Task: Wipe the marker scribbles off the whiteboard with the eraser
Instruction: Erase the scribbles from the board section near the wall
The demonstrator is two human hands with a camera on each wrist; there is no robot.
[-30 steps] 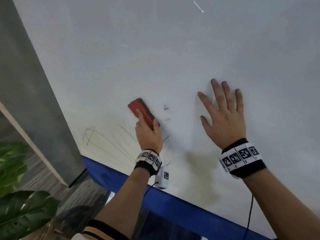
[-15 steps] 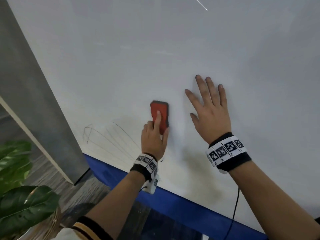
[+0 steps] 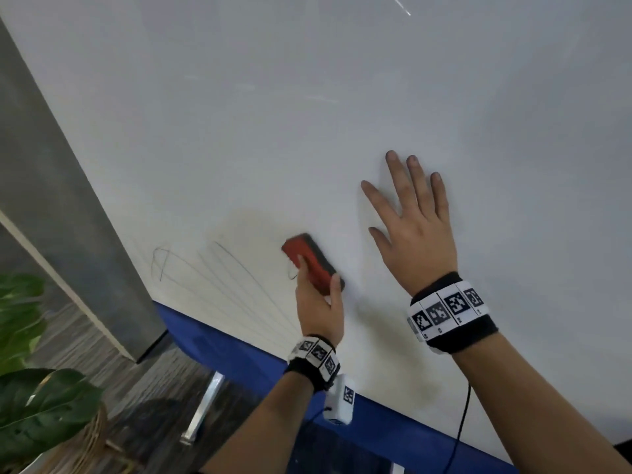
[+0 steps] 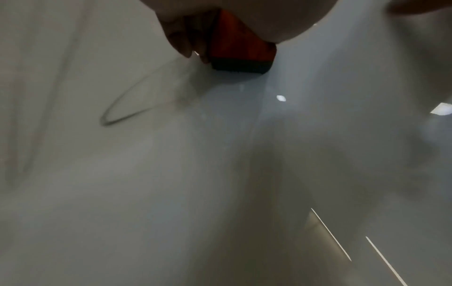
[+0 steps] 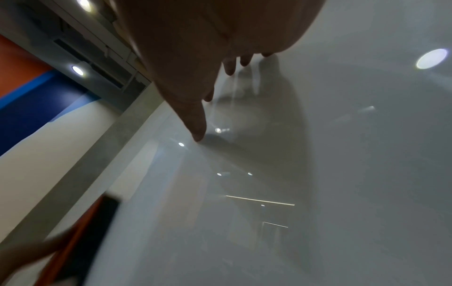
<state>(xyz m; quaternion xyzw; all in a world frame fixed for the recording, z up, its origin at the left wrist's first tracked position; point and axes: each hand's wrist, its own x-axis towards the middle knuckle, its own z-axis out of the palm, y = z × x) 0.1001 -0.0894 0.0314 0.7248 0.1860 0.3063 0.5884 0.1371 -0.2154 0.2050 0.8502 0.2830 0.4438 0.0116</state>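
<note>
A red eraser [image 3: 309,261] with a black felt face lies tilted against the whiteboard [image 3: 307,97], held by my left hand [image 3: 319,302], forefinger on its back and thumb at its right end. The left wrist view shows the eraser [image 4: 240,48] pressed to the board beside a looping marker line [image 4: 127,112]. Thin grey scribbles [image 3: 219,278] fan out to the eraser's left, down toward the board's lower edge. My right hand [image 3: 415,227] rests flat on the board to the right, fingers spread. In the right wrist view its fingers [image 5: 199,123] touch the glossy surface, with the eraser [image 5: 88,238] blurred at lower left.
A blue band [image 3: 239,357] runs along the whiteboard's lower edge. A grey pillar [image 3: 68,217] stands at the left. A leafy plant [image 3: 37,405] in a wicker pot sits at the lower left over a carpeted floor. A metal leg [image 3: 205,408] shows below the board.
The eraser has swung from upright to tilted and slid left and down toward the scribbles. The small marks by its earlier spot are gone. My right hand stays flat on the board.
</note>
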